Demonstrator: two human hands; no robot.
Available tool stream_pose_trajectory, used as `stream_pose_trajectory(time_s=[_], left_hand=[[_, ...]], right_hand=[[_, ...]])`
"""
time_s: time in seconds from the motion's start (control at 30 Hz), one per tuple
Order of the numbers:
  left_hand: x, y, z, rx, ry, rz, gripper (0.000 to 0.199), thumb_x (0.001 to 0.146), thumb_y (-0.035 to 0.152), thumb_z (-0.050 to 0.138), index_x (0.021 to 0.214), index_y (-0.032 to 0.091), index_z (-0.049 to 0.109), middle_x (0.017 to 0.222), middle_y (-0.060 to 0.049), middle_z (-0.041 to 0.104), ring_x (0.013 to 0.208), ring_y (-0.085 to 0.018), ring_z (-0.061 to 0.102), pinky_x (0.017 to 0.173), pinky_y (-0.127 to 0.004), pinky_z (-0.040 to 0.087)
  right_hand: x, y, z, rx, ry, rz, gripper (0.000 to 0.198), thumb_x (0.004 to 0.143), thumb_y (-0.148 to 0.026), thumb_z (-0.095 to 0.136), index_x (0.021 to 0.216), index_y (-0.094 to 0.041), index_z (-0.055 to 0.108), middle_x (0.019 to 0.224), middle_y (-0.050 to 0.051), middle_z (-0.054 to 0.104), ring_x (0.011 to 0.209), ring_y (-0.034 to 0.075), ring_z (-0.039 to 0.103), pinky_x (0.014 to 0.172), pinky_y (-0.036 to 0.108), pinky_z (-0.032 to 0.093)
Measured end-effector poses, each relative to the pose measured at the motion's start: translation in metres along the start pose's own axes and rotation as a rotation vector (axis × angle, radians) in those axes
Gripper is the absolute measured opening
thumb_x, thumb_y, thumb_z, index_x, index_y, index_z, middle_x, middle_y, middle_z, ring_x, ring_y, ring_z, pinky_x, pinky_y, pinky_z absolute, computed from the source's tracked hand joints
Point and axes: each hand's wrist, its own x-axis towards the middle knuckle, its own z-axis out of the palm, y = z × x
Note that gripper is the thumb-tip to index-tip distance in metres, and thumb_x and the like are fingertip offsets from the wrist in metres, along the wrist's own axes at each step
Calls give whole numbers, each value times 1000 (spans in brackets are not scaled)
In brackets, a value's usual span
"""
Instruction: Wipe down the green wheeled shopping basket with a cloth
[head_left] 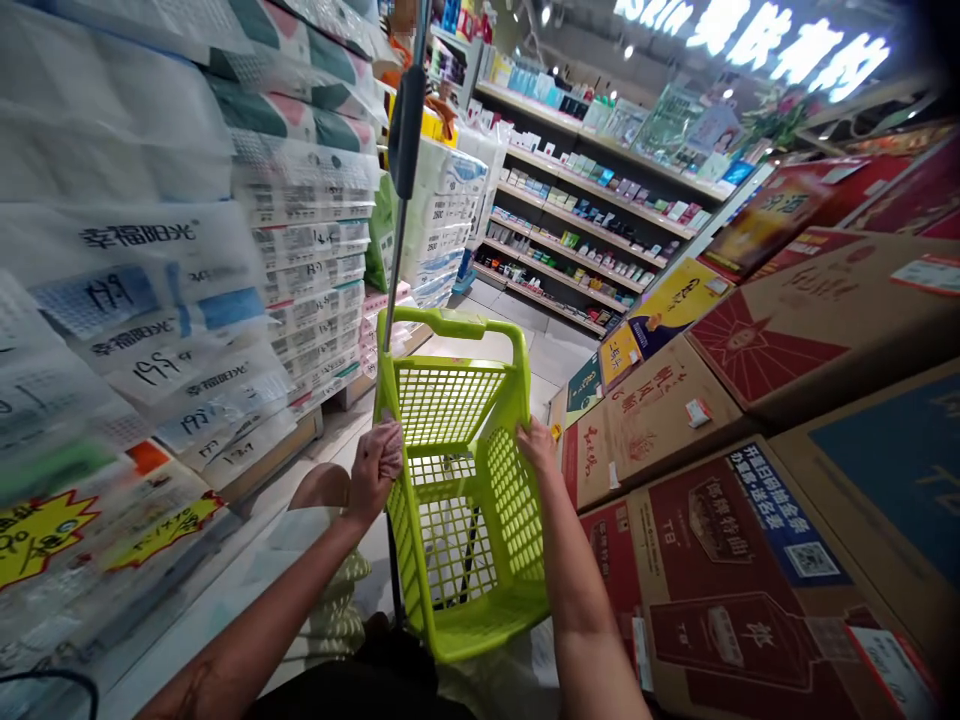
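**Green basket held at both rims in a shop aisle**

Green plastic basket (457,480) is standing tilted in the aisle, directly in front of the person, its open mesh interior facing the camera. The left hand (377,466) is pressing a pinkish cloth (390,447) against the basket's left rim, fingers clenched around the cloth. The right hand (537,446) is grasping the right rim, fingers curled over its edge. A dark pull handle (406,130) is rising on its pole from the basket's far left corner. Wrapped tissue packs (150,300) are towering on the person's left. Stacked cardboard cartons (750,450) are lining the right side, just beside the basket. Stocked shelves (592,220) are running across the aisle's far end.
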Motion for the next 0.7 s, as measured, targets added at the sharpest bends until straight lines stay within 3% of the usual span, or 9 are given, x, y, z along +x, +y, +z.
stream_pose_trajectory(time_s=[0.07, 0.17, 0.23, 0.33, 0.43, 0.53, 0.6, 0.7], left_hand=[[0, 1, 8, -41, 41, 30, 46, 83, 13, 58, 125, 31, 68, 127, -10, 65, 126, -28, 61, 113, -50, 50], [39, 1, 19, -47, 112, 26, 43, 83, 12, 55, 121, 26, 68, 127, -12, 63, 128, -28, 59, 115, -49, 47], [65, 2, 25, -40, 160, -9, 41, 83, 11, 52, 119, 23, 67, 128, -13, 62, 130, -28, 57, 116, -48, 45], [66, 6, 34, -63, 190, -49, 38, 85, 12, 51, 119, 24, 66, 129, -12, 62, 131, -27, 56, 116, -49, 45], [24, 9, 43, -118, 180, -48, 39, 89, 17, 54, 124, 30, 65, 129, -9, 62, 132, -28, 56, 116, -51, 44], [-5, 6, 51, -136, 161, -24, 38, 92, 20, 53, 127, 30, 63, 131, -9, 61, 132, -29, 55, 117, -53, 42], [6, 3, 56, -142, 160, -17, 38, 91, 22, 54, 128, 29, 60, 132, -10, 58, 131, -29, 54, 116, -52, 41], [56, -3, 63, -162, 183, -65, 41, 91, 24, 52, 132, 25, 52, 130, -13, 55, 126, -27, 54, 112, -48, 45]], right_hand=[[-2, -6, -7, -15, 17, -14, 46, 99, -33, 47, 140, -14, 57, 124, 16, 71, 113, 25, 66, 94, 33, 49], [-18, -30, -13, -27, 141, -86, 61, 99, -29, 47, 155, -9, 38, 152, 22, 51, 142, 29, 48, 114, 41, 41], [-45, -53, -9, 5, 220, -168, 61, 100, -29, 43, 157, -10, 35, 159, 23, 43, 150, 31, 38, 121, 49, 35], [-110, -84, 25, 121, 144, -352, 55, 103, -38, 41, 155, -19, 42, 147, 20, 56, 136, 33, 53, 113, 54, 46], [-175, -99, 83, 177, 168, -494, 64, 99, -41, 51, 158, -23, 37, 141, 20, 62, 123, 37, 64, 101, 56, 54], [-209, -102, 129, 205, 239, -523, 79, 93, -37, 59, 163, -25, 24, 132, 20, 68, 108, 36, 72, 86, 50, 60], [-213, -102, 138, 194, 227, -494, 79, 92, -32, 61, 162, -22, 27, 130, 20, 69, 109, 36, 72, 87, 48, 60], [-204, -102, 128, 139, 124, -449, 73, 90, -28, 64, 157, -17, 37, 130, 21, 69, 114, 36, 70, 94, 48, 59]])
